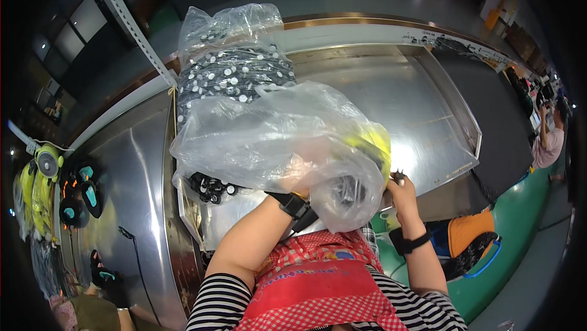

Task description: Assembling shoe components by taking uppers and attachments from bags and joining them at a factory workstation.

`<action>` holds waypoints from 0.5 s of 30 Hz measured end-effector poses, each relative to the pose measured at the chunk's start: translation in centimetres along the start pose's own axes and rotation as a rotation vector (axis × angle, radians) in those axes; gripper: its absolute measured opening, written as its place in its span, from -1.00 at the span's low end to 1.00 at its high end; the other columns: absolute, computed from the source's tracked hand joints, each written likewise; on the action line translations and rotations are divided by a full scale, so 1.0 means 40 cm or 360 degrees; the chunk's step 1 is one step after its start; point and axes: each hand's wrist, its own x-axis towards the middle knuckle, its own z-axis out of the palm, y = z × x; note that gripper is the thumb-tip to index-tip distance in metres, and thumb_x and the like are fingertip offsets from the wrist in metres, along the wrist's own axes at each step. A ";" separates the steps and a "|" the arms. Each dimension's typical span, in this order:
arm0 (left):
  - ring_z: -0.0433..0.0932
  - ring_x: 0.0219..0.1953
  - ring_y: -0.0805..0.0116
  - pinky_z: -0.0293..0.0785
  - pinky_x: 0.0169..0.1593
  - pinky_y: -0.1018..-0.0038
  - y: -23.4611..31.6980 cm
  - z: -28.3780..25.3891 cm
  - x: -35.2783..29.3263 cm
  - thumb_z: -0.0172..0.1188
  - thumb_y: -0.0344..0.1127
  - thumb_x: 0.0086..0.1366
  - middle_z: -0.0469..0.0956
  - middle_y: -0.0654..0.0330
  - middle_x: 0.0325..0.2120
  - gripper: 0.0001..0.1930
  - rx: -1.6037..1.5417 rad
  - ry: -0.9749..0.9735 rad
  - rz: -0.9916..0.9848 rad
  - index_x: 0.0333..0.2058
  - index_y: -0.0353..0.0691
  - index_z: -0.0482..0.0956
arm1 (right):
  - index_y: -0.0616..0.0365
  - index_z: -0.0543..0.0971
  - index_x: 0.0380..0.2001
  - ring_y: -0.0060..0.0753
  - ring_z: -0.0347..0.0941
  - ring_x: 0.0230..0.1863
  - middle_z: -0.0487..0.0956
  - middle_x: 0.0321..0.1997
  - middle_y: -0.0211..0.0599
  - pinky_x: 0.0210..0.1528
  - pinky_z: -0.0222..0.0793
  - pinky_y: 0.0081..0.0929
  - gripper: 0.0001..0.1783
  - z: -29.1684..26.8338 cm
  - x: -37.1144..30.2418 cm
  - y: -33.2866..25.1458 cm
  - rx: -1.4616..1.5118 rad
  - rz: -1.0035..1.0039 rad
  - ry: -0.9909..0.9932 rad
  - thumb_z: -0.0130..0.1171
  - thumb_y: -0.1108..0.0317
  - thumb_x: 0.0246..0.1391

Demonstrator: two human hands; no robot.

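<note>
A large clear plastic bag (244, 135) lies crumpled across the metal tray in front of me. My left hand (296, 172) is inside or under its film, which blurs the fingers; a dark band sits on that wrist. Near the bag's right end, my right hand (402, 193) is closed in a pinch on a small dark piece (398, 176). Something bright yellow (376, 144) shows by the bag's right end, close to the right fingers. Behind, another clear bag (235, 77) is packed with black pieces bearing white round dots.
A small heap of black parts (211, 188) rests at the tray's left side. The metal tray (391, 99) has raised edges. At left, a metal table (122, 190) holds black-and-teal items (90, 191). A co-worker's arm (125, 319) shows lower left; another person (549, 141) is far right.
</note>
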 end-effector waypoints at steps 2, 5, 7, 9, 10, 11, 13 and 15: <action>0.44 0.03 0.16 0.39 0.11 0.25 -0.001 0.008 -0.002 0.14 -0.13 0.24 0.39 0.06 0.08 -0.43 0.0028 0.0019 0.0013 0.16 -0.24 0.26 | 0.17 0.52 -0.32 -0.67 0.12 -0.77 0.37 -0.70 -0.52 -0.71 -0.01 -0.61 -0.85 -0.034 -0.009 0.020 -0.0158 0.0025 0.0045 0.16 0.35 0.04; 0.44 0.03 0.16 0.39 0.11 0.25 -0.032 0.032 -0.034 0.14 -0.15 0.25 0.39 0.06 0.08 -0.44 0.0052 0.0004 -0.0007 0.16 -0.24 0.26 | 0.21 0.53 -0.18 -0.49 0.45 -0.44 0.55 -0.42 -0.31 -0.38 0.39 -0.56 -0.71 -0.047 0.003 0.088 0.0569 0.0567 -0.0616 0.04 0.22 0.18; 0.44 0.03 0.15 0.39 0.11 0.25 -0.045 0.038 -0.052 0.13 -0.15 0.25 0.39 0.05 0.08 -0.45 0.0076 0.0003 -0.0023 0.16 -0.24 0.27 | 0.21 0.53 -0.17 -0.48 0.46 -0.43 0.55 -0.41 -0.31 -0.37 0.40 -0.55 -0.71 0.047 0.015 -0.013 0.0680 0.0551 -0.0594 0.04 0.22 0.19; 0.44 0.03 0.15 0.40 0.11 0.25 -0.040 0.034 -0.073 0.13 -0.16 0.25 0.39 0.05 0.08 -0.45 0.0101 0.0024 -0.0021 0.16 -0.25 0.27 | 0.21 0.53 -0.17 -0.47 0.47 -0.42 0.55 -0.39 -0.31 -0.34 0.41 -0.54 -0.71 0.061 -0.017 -0.048 0.0879 0.0527 -0.0574 0.04 0.22 0.19; 0.44 0.03 0.15 0.40 0.11 0.25 -0.039 0.033 -0.081 0.13 -0.17 0.25 0.39 0.05 0.08 -0.45 0.0111 0.0028 -0.0032 0.16 -0.25 0.27 | 0.21 0.53 -0.16 -0.47 0.47 -0.41 0.55 -0.39 -0.31 -0.32 0.42 -0.54 -0.71 0.060 -0.035 -0.062 0.0986 0.0517 -0.0550 0.03 0.22 0.20; 0.44 0.03 0.15 0.40 0.11 0.25 -0.030 0.028 -0.089 0.13 -0.17 0.25 0.39 0.05 0.08 -0.46 0.0121 0.0032 -0.0045 0.16 -0.25 0.27 | 0.21 0.53 -0.16 -0.46 0.48 -0.40 0.55 -0.38 -0.31 -0.31 0.43 -0.53 -0.71 0.065 -0.055 -0.078 0.1093 0.0506 -0.0524 0.03 0.22 0.20; 0.43 0.04 0.14 0.40 0.11 0.25 -0.033 0.038 -0.054 0.12 -0.18 0.25 0.39 0.04 0.08 -0.46 0.0137 0.0031 -0.0080 0.15 -0.25 0.27 | 0.22 0.52 -0.15 -0.46 0.49 -0.38 0.56 -0.36 -0.30 -0.28 0.45 -0.52 -0.70 0.080 -0.073 -0.133 0.1309 0.0482 -0.0456 0.02 0.22 0.21; 0.43 0.04 0.14 0.40 0.11 0.24 -0.025 0.037 -0.048 0.12 -0.19 0.25 0.39 0.04 0.08 -0.47 0.0146 0.0031 -0.0107 0.15 -0.26 0.27 | 0.22 0.52 -0.14 -0.45 0.50 -0.36 0.56 -0.35 -0.30 -0.25 0.46 -0.51 -0.70 0.094 -0.103 -0.177 0.1515 0.0450 -0.0388 0.02 0.22 0.21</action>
